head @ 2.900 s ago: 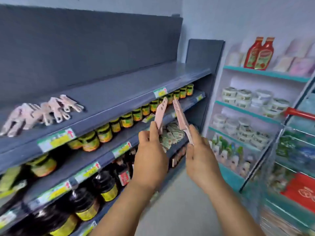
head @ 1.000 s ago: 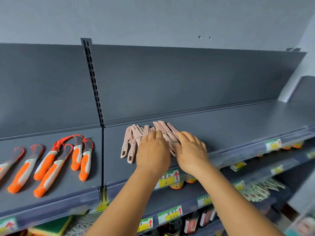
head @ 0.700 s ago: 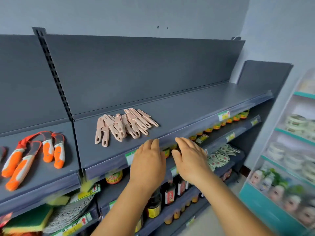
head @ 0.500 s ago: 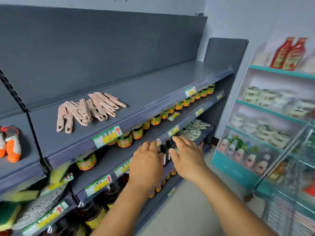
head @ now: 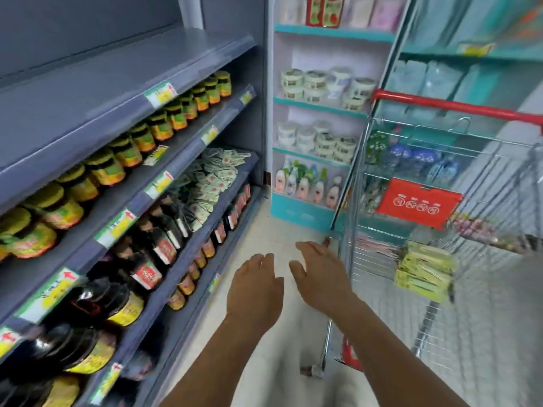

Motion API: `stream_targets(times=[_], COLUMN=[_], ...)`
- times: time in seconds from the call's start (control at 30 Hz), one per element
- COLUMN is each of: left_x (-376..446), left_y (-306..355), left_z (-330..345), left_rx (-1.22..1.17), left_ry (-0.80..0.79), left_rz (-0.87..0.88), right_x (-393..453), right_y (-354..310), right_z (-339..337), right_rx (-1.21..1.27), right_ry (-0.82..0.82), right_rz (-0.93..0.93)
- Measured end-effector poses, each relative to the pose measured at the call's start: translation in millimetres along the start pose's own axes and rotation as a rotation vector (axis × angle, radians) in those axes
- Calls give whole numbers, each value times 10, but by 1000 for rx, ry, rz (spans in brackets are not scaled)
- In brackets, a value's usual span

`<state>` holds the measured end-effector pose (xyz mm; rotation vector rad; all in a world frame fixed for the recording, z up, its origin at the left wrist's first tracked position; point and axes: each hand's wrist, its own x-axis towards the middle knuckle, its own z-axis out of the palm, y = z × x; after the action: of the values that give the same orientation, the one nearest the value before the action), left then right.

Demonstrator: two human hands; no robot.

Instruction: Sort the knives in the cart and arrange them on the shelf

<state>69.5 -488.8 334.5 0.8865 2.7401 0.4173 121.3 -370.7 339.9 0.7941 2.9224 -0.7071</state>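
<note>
bare skin, left hand point(head: 255, 284): empty, fingers straight and loosely spread, palm down over the floor; holds nothing, likely free for the next pick.
right hand point(head: 318, 276): empty too, fingers extended and relaxed, just right of the left hand; fingertips reach toward the near corner of the cart, cannot tell if they touch the wire.
floor point(head: 273, 230): pale tile under both hands, aisle gap between shelving and cart.
cart point(head: 382, 259): wire basket just right of the right hand, red handle bar point(head: 446, 105) above and beyond it; parked beside the shelving so reach is short.
cart contents: yellow-green packs point(head: 423, 271) right of the right hand, pinkish flat packs point(head: 379, 245) just beyond the fingertips; blurred, knives not identifiable here, judged to be among these.
red flap point(head: 417, 202): child-seat panel with warning icons, beyond and right of the hands.
dark bottles point(head: 141, 259): left of the left hand on lower shelves, labels out.
jars point(head: 123, 154): yellow-green labels, row left and beyond, fronted at the shelf edge.
sachets point(head: 211, 177): heap beyond the left hand.
top shelf point(head: 102, 92): grey, far up-left of the hands; bare in the part shown, knife spot out of view.
far rack point(head: 320, 107): teal-edged, tubs and bottles straight beyond the hands.
step: judged a reach to the cart for more knives.
</note>
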Motion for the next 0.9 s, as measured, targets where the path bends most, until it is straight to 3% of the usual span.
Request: stream_targets(times=[0.33, 0.5, 0.9], left_x=[762, 1241, 2445], left_y=[1526, 2101, 2371], left_z=[823, 1411, 2897], left_rx=[-81, -88, -42], left_ry=[-103, -211, -390], left_rz=[126, 97, 11], right_x=[335, 671, 1789], right_y=[1870, 2734, 4210], right_z=[-230, -261, 404], right_rx=[81, 86, 89], right_ry=[-77, -141, -202], right_rz=[182, 223, 337])
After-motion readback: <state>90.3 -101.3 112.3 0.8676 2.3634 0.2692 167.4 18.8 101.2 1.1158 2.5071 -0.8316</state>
